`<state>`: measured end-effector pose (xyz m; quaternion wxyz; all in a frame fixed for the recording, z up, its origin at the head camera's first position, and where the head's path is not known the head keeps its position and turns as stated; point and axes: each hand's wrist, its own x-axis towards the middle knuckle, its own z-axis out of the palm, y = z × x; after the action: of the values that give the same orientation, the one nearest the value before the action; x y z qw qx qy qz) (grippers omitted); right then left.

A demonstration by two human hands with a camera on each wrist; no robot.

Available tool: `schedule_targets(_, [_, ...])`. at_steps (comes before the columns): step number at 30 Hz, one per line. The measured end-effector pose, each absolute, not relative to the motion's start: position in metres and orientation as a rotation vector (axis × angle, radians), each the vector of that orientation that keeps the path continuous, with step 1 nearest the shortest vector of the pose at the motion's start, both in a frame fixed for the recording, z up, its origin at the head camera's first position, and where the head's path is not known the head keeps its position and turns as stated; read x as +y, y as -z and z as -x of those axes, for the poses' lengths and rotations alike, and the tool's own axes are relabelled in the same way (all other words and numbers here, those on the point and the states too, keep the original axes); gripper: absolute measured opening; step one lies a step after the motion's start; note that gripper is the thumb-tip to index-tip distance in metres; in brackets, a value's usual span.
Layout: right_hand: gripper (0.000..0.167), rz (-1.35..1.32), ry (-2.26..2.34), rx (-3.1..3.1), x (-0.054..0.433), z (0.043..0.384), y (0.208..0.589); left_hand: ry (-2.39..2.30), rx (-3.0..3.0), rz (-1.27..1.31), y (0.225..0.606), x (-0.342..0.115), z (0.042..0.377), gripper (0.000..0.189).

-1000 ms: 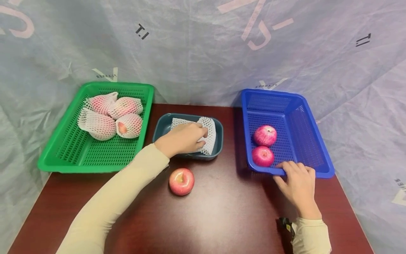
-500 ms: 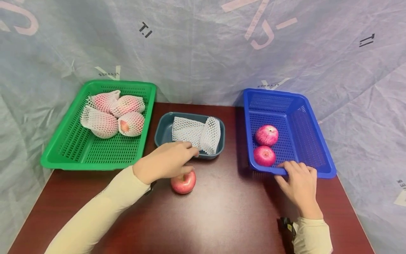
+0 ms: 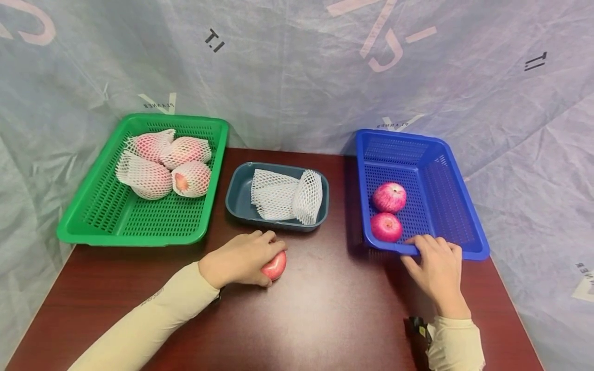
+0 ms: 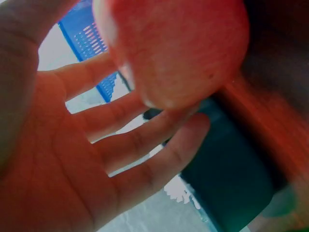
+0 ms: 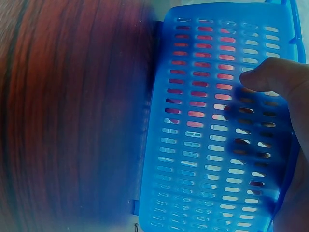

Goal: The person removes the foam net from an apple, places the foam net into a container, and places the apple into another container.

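Note:
A red apple (image 3: 276,267) is on the table, in front of the dark teal tray. My left hand (image 3: 241,260) holds it, fingers over its far side and thumb at its near side. Seen from the left wrist, the apple (image 4: 178,53) touches the fingertips, while the palm is apart from it. Over at the right, my right hand (image 3: 436,268) grips the front rim of the blue basket (image 3: 473,254). In the right wrist view the thumb (image 5: 270,75) presses the basket's slotted outer wall; the other fingers are hidden there. Two apples (image 3: 389,198) sit inside that basket.
The teal tray (image 3: 238,198) holds white foam net sleeves (image 3: 278,193). At the left stands a green basket (image 3: 134,240) with several net-wrapped apples (image 3: 150,180). A grey printed sheet (image 3: 287,77) hangs behind the dark red table (image 3: 325,314).
My left hand has come from the foam sleeves in the tray down to the apple on the table and taken hold of it. The right hand keeps its grip on the rim.

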<state>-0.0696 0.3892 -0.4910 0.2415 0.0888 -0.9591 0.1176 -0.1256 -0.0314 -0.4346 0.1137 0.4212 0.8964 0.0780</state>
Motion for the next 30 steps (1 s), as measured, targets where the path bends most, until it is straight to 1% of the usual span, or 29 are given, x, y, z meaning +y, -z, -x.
schedule_targets(8, [0.020,-0.240,-0.327,-2.621,0.390,0.069,0.490,-0.190,2.613,-1.195,0.438,-0.028,0.126,0.074])
schedule_targets(16, [0.019,-0.248,-0.329,-2.620,0.390,0.069,0.489,-0.224,2.617,-1.256,0.429,-0.026,0.128,0.064])
schedule_targets(20, [0.019,-0.248,-0.323,-2.616,0.390,0.069,0.489,-0.257,2.591,-1.313,0.407,-0.014,0.135,0.067])
schedule_targets(26, [0.020,-0.247,-0.317,-2.611,0.391,0.069,0.490,-0.208,2.588,-1.403,0.356,0.021,0.154,0.072])
schedule_targets(30, [0.020,-0.248,-0.316,-2.613,0.390,0.070,0.492,-0.118,2.601,-1.506,0.334,0.055,0.171,0.065])
